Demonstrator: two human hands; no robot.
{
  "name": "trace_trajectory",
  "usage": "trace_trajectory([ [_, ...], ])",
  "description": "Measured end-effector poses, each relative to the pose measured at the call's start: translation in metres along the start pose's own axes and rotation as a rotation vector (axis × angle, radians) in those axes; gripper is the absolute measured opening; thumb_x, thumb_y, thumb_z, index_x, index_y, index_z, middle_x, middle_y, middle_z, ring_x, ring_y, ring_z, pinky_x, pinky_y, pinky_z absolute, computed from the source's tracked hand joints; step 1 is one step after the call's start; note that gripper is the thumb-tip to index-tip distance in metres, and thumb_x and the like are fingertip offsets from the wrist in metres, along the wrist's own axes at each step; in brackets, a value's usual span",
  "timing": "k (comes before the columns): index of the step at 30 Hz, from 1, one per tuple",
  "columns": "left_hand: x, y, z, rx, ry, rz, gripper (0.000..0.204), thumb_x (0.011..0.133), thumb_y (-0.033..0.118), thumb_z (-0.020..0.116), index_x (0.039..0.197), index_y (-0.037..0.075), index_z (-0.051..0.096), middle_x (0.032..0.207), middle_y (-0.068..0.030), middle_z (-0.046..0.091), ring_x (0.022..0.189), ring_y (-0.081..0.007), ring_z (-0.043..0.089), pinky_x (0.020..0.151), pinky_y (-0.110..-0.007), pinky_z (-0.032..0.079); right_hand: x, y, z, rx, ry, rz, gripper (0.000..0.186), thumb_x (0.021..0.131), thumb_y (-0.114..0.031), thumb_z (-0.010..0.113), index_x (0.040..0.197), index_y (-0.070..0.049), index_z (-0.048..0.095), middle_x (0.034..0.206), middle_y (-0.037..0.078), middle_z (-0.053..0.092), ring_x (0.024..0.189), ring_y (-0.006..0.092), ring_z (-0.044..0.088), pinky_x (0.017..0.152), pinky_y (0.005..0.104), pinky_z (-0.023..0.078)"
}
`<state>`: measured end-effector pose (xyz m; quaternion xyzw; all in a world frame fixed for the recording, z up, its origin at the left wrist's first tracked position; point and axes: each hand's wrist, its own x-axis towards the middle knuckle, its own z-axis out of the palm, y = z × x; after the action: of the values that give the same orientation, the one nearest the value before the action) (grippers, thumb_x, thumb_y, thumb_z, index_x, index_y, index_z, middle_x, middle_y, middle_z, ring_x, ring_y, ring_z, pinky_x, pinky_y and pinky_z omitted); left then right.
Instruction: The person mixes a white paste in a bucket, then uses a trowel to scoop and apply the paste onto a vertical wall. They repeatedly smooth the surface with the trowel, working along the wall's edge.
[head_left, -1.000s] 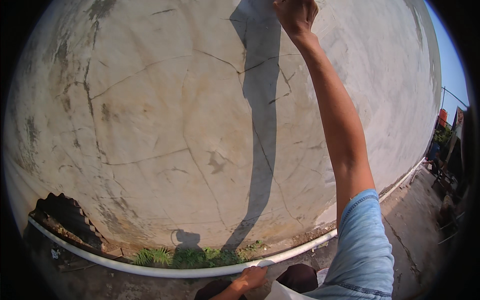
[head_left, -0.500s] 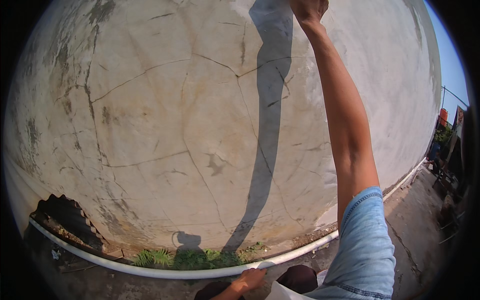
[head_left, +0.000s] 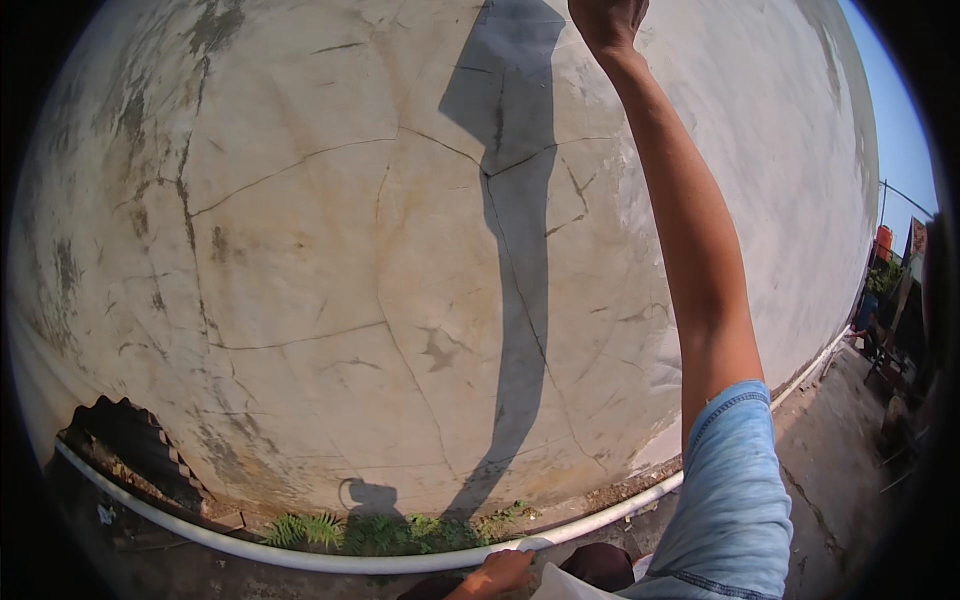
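My right arm, in a light blue short sleeve, reaches up along the cracked plaster wall (head_left: 300,240). At the top edge of the view is my right hand (head_left: 610,25), partly cut off, with its fingers curled closed; what they hold is out of sight. The arm's long shadow (head_left: 522,300) falls on the wall and widens into a broad angular shape at the top. Low in the view, my left hand (head_left: 505,572) is near the white pipe (head_left: 350,563), its fingers curled. Whatever it may hold is hidden. Fresh pale plaster (head_left: 780,250) covers the wall's right part.
The pipe runs along the wall's foot, with green plants (head_left: 400,532) behind it. At lower left, corrugated sheet (head_left: 140,425) edges a dark opening. Concrete ground (head_left: 820,450) stretches away on the right, towards clutter and an orange tank (head_left: 883,240).
My right hand has shifted slightly left and down in the view. The shadow's upper end has moved left and now shows a wider angular shape. The view has tilted a little upward.
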<state>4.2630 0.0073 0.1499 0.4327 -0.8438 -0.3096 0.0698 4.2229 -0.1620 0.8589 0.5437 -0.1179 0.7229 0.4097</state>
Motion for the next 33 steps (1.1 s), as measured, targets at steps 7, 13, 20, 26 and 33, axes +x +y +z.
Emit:
trace_trajectory([
  [7, -0.007, 0.002, -0.002, 0.046, 0.049, 0.053, 0.042, 0.083, 0.025, 0.063, 0.115, 0.000, 0.056, 0.105, -0.0227, 0.066, 0.102, -0.0390, 0.063, 0.086, -0.050, 0.050, -0.040, -0.017, 0.043, -0.276, -0.314, -0.156, 0.031, 0.101, -0.023, 0.050, 0.112, -0.003, 0.071, 0.053, 0.015, 0.058, 0.041, 0.0202, 0.056, 0.038, 0.0356, 0.043],
  [13, -0.014, -0.003, 0.009, 0.065, 0.027, 0.014, 0.047, 0.088, 0.030, 0.062, 0.124, 0.001, 0.051, 0.115, -0.0215, 0.064, 0.110, -0.0378, 0.061, 0.092, -0.050, 0.048, -0.095, -0.077, 0.012, 0.177, -0.271, -0.496, 0.027, 0.082, -0.006, 0.060, 0.108, -0.010, 0.066, 0.094, 0.011, 0.070, 0.073, 0.0283, 0.069, 0.057, 0.0388, 0.056],
  [20, -0.012, 0.006, -0.009, 0.090, -0.036, 0.003, 0.045, 0.087, 0.031, 0.063, 0.120, 0.002, 0.054, 0.110, -0.0216, 0.066, 0.106, -0.0395, 0.063, 0.089, -0.050, 0.050, 0.022, 0.052, 0.003, -0.202, 0.093, -0.019, 0.034, 0.102, -0.024, 0.050, 0.119, -0.001, 0.068, 0.061, 0.017, 0.063, 0.047, 0.0145, 0.057, 0.044, 0.0368, 0.044],
  [26, 0.003, -0.008, 0.018, 0.068, 0.184, 0.026, 0.036, 0.076, 0.021, 0.064, 0.104, -0.001, 0.061, 0.094, -0.0236, 0.067, 0.093, -0.0407, 0.065, 0.081, -0.050, 0.051, -0.005, 0.022, 0.032, -0.263, -0.018, -0.106, 0.028, 0.092, -0.018, 0.053, 0.114, -0.008, 0.068, 0.076, 0.013, 0.069, 0.062, 0.0258, 0.067, 0.054, 0.0390, 0.051],
  [33, -0.001, -0.003, -0.004, 0.092, -0.105, -0.024, 0.049, 0.085, 0.037, 0.064, 0.119, 0.003, 0.055, 0.111, -0.0212, 0.066, 0.105, -0.0386, 0.063, 0.089, -0.051, 0.050, -0.078, -0.082, 0.016, 0.193, -0.265, -0.418, 0.029, 0.086, -0.005, 0.064, 0.113, -0.014, 0.067, 0.100, 0.007, 0.072, 0.078, 0.0276, 0.070, 0.063, 0.0341, 0.058],
])
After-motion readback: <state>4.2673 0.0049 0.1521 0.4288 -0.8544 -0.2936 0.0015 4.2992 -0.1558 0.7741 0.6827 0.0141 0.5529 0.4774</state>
